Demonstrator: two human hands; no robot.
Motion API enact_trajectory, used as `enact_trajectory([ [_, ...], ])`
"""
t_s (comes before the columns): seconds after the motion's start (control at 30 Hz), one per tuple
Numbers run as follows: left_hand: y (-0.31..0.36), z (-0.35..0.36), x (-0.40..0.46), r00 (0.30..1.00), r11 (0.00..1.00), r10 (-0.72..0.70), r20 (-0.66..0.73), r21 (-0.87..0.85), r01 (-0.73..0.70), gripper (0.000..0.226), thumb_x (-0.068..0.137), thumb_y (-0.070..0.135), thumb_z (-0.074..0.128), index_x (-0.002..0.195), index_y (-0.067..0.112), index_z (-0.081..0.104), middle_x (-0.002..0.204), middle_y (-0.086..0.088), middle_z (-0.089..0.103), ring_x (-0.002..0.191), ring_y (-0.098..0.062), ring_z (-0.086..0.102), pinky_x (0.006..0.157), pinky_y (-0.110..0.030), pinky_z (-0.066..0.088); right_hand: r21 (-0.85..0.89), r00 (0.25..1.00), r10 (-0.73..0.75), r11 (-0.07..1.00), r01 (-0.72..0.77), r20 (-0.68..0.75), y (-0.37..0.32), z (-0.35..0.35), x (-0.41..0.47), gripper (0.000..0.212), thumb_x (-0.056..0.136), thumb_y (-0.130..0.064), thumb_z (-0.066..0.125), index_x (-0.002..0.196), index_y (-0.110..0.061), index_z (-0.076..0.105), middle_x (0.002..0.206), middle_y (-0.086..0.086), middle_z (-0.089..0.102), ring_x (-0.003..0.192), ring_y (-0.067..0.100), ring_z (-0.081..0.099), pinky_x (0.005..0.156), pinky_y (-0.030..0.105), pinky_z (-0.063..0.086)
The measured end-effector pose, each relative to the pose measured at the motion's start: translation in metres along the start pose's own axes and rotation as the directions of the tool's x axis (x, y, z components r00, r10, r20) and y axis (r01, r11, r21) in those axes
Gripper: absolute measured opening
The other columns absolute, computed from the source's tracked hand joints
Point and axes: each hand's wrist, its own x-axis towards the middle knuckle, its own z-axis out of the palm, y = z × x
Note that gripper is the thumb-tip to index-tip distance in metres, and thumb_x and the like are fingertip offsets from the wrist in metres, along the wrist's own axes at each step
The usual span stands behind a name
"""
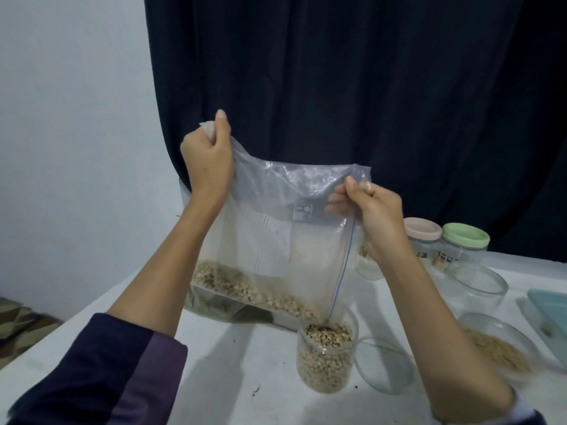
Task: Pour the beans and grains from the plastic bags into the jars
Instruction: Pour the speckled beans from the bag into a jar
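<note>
A clear zip bag hangs tilted above the white table, pale beans lying along its lower edge. My left hand grips the bag's upper left corner, raised high. My right hand pinches the zip edge at the upper right. The bag's low corner reaches into the mouth of an open clear jar, which is nearly full of the same beans.
Another bag with dark greenish contents lies behind the held bag. At right stand a pink-lidded jar, a green-lidded jar, an empty open jar, a jar of grains and a pale blue lid. A dark curtain hangs behind.
</note>
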Motion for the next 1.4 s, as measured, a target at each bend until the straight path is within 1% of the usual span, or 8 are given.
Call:
enact_trajectory([
  [0.37,0.005,-0.006,0.001,0.999,0.999,0.033,0.008,0.005,-0.033,0.054,0.099,0.023,0.045,0.053,0.02,0.019,0.045,0.014,0.023,0.042,-0.005,0.023,0.046,-0.018,0.021,0.024,0.998,0.024,0.999,-0.023,-0.052,0.004,0.007,-0.005,0.023,0.096,-0.014,0.056,0.078,-0.006,0.066,0.069,0.005,0.068,0.057,0.012,0.066,0.065,0.022,0.056],
  [0.53,0.001,-0.016,-0.001,0.982,0.996,-0.074,0.176,-0.03,0.08,0.048,0.096,0.035,0.044,0.056,0.022,0.022,0.052,0.013,0.026,0.049,-0.003,0.025,0.05,-0.018,0.025,0.029,0.994,0.062,0.998,-0.059,-0.092,0.005,0.007,-0.003,0.023,0.096,-0.015,0.058,0.075,-0.008,0.066,0.065,0.002,0.068,0.056,0.012,0.065,0.066,0.023,0.056],
  [0.67,-0.002,-0.034,-0.004,0.896,0.987,-0.121,0.427,-0.043,0.154,0.012,0.069,0.018,0.041,0.067,0.019,0.029,0.068,0.005,0.032,0.058,0.001,0.033,0.055,-0.013,0.029,0.048,0.988,0.086,0.996,-0.081,-0.124,0.006,0.003,-0.002,0.023,0.096,-0.014,0.057,0.076,-0.007,0.065,0.061,-0.001,0.067,0.053,0.009,0.065,0.061,0.018,0.054],
  [0.77,-0.002,-0.045,-0.004,0.805,0.988,-0.156,0.572,0.079,0.135,0.033,0.05,0.003,0.04,0.079,0.017,0.032,0.072,0.005,0.032,0.059,-0.002,0.032,0.047,-0.01,0.027,0.067,0.988,0.106,0.993,-0.099,-0.116,0.008,0.003,-0.002,0.023,0.096,-0.013,0.057,0.075,-0.006,0.065,0.06,-0.001,0.066,0.052,0.009,0.064,0.058,0.018,0.053],
  [0.93,-0.021,-0.061,0.004,0.659,0.852,-0.294,0.693,0.502,-0.148,0.04,0.085,-0.013,0.043,0.106,0.011,0.017,0.101,0.001,0.021,0.096,-0.014,0.034,0.076,-0.022,0.041,0.094,0.981,0.152,0.985,-0.142,-0.121,0.014,0.0,0.001,0.022,0.094,-0.01,0.059,0.074,-0.004,0.065,0.062,0.0,0.066,0.056,0.011,0.064,0.071,0.03,0.059],
  [1.1,-0.03,-0.068,-0.009,0.794,0.956,-0.211,0.57,0.291,0.045,0.036,0.088,-0.009,0.052,0.108,0.013,0.031,0.099,0.011,0.041,0.087,-0.004,0.048,0.073,-0.019,0.044,0.084,0.983,0.149,0.987,-0.14,-0.106,0.013,-0.005,-0.001,0.021,0.094,-0.011,0.059,0.074,-0.005,0.065,0.06,-0.002,0.067,0.055,0.011,0.065,0.07,0.026,0.059],
  [1.27,-0.038,-0.068,-0.024,0.826,0.889,-0.449,0.339,0.084,0.449,0.008,0.089,0.011,0.065,0.081,0.012,0.067,0.083,-0.002,0.069,0.074,-0.015,0.066,0.073,-0.025,0.053,0.075,0.984,0.143,0.988,-0.136,-0.105,0.011,-0.007,-0.004,0.02,0.095,-0.012,0.059,0.076,-0.005,0.065,0.06,-0.002,0.069,0.056,0.011,0.066,0.073,0.027,0.059],
  [1.4,-0.047,-0.066,-0.032,0.884,0.919,-0.394,0.253,0.089,0.384,0.023,0.094,0.018,0.058,0.073,0.013,0.067,0.078,-0.002,0.064,0.072,-0.011,0.059,0.071,-0.023,0.051,0.069,0.984,0.143,0.988,-0.136,-0.103,0.01,-0.007,-0.007,0.02,0.095,-0.013,0.059,0.077,-0.006,0.066,0.061,-0.001,0.069,0.057,0.011,0.066,0.071,0.026,0.059],
])
